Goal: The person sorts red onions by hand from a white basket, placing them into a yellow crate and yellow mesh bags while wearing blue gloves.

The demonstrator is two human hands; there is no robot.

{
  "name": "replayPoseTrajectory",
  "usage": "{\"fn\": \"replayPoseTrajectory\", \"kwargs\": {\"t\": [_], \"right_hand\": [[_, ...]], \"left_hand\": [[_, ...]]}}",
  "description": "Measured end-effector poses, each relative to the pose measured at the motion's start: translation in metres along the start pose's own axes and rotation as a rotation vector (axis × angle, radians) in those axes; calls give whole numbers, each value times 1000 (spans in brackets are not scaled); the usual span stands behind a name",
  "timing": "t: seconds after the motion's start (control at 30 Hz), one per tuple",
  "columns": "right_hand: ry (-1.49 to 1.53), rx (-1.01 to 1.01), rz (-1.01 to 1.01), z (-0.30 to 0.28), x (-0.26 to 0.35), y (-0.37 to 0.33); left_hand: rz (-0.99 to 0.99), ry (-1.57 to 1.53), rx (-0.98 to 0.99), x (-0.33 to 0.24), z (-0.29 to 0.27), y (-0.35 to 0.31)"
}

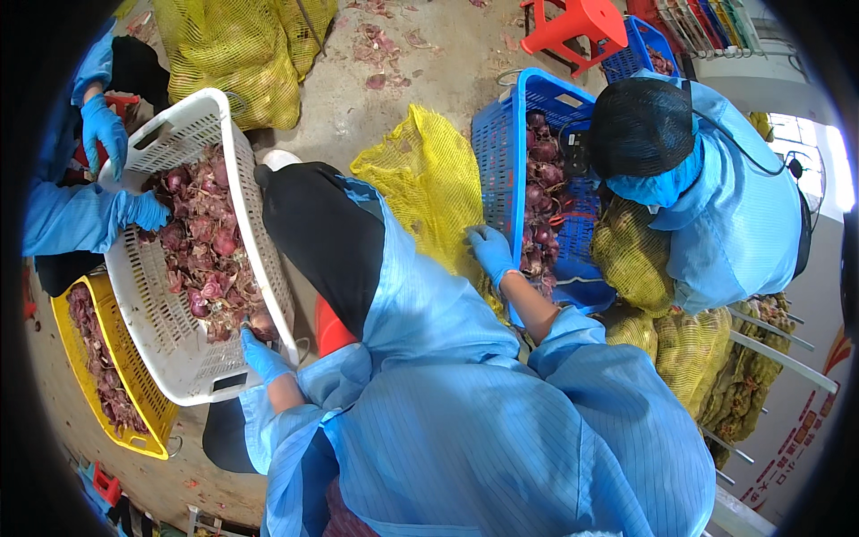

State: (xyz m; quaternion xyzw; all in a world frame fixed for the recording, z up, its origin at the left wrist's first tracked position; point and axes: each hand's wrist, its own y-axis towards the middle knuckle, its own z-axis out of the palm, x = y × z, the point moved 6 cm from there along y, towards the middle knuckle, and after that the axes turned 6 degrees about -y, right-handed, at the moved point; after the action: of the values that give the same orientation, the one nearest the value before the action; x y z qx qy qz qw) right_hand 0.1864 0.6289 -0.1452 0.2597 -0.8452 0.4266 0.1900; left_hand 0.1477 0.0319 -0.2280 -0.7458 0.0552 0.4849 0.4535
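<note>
My left hand (263,356), in a blue glove, reaches into the near end of a white plastic basket (234,170). Its fingers curl round a red onion (261,324); part of the grip is hidden. Many more red onions (204,234) and loose skins lie in that basket. On my other side, my gloved right hand (492,254) has its fingers apart, nearest to a yellow mesh sack (428,179) and the side of a blue crate (503,143). No onion shows in that hand. Red onions (542,170) fill part of the blue crate.
A co-worker's gloved hands (106,134) are at the white basket's far left. Another person (734,188) bends over the blue crate. Full yellow mesh sacks (234,63) stand at the back. A yellow crate (134,349) sits at left, a red stool (577,31) at back right.
</note>
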Motion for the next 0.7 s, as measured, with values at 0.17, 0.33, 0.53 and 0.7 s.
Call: {"fn": "replayPoseTrajectory", "kwargs": {"t": [0.17, 0.33, 0.53, 0.7], "right_hand": [[-27, -33, -75, -3, 11, -4], [-28, -9, -76, -3, 19, -10], [-60, -31, -122, -5, 9, -9], [-58, -15, -111, -5, 11, -11]], "left_hand": [[63, -20, 32, 8, -9, 10], [-4, -79, 19, 16, -11, 14], [10, -58, 12, 14, -4, 9], [99, -10, 65, 5, -4, 7]]}}
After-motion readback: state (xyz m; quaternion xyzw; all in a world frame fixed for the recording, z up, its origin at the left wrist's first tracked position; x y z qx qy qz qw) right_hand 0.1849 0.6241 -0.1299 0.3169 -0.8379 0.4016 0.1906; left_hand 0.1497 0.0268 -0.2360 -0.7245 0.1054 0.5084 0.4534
